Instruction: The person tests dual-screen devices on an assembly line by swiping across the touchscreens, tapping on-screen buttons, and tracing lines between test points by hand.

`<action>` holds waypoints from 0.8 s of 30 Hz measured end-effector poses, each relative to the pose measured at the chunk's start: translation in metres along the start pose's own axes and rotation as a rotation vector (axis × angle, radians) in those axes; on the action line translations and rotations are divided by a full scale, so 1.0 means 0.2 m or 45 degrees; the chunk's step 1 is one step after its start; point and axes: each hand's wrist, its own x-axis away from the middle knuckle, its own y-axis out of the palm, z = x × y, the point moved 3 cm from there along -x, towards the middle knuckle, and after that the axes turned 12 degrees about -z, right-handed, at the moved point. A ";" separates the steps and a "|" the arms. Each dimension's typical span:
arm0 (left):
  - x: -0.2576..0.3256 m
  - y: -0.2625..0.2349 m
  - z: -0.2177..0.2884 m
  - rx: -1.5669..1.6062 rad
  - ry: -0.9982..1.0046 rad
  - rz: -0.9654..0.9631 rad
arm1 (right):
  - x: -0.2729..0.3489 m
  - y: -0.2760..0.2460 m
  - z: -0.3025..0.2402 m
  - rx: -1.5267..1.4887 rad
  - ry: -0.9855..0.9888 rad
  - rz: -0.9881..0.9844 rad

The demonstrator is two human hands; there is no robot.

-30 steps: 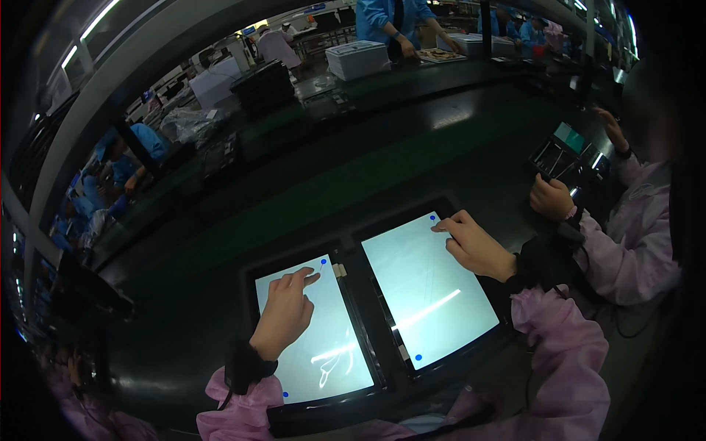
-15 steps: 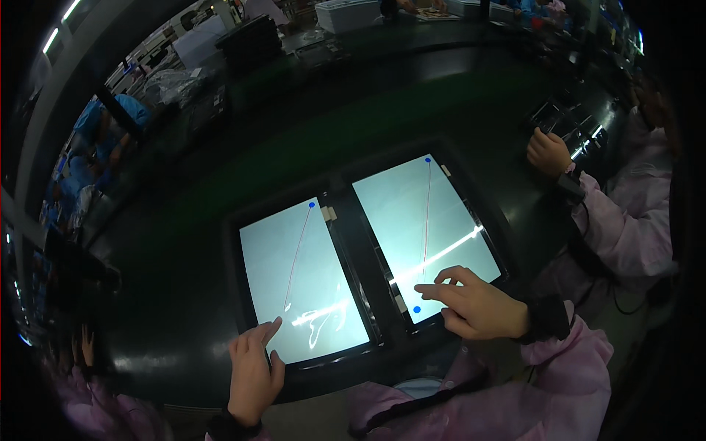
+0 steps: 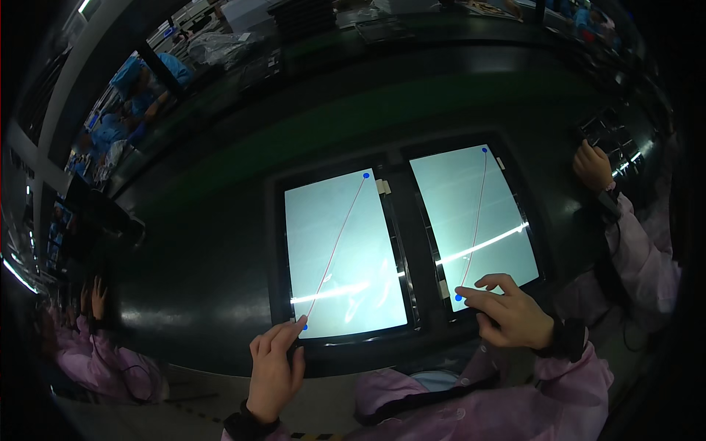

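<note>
Two lit tablet-like screens with black frames lie side by side on the dark table. On the left screen point(image 3: 340, 242), a thin red line slants from a blue dot near the upper right down to a blue dot at the lower left. My left hand point(image 3: 276, 361) is open, its index fingertip at that lower dot. A similar red line runs down the right screen point(image 3: 460, 198) between two blue dots. Over its lower edge, my right hand point(image 3: 512, 316) has its index finger stretched to the lower dot, thumb and other fingers apart. Neither hand holds anything.
At the right, another person's hand point(image 3: 593, 165) rests near glossy dark panels point(image 3: 614, 132). Another person's raised hands point(image 3: 95, 295) show at far left. Along the far side are a clear plastic bag point(image 3: 220, 48) and dark stacked trays point(image 3: 301, 18). A metal post point(image 3: 48, 140) stands left.
Both index fingers have moved down their screens to the lower dots, and the red lines have lengthened with them. The whole view has shifted, placing the screens farther right in the picture.
</note>
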 end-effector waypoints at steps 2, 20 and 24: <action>0.01 0.01 0.00 -0.008 -0.023 -0.015 | 0.01 0.00 0.00 0.023 -0.009 -0.016; 0.07 0.13 -0.05 0.288 0.147 0.291 | 0.18 0.00 0.04 0.186 -0.135 0.375; 0.08 0.15 -0.07 0.239 0.064 0.306 | 0.37 0.04 0.08 0.474 0.143 0.687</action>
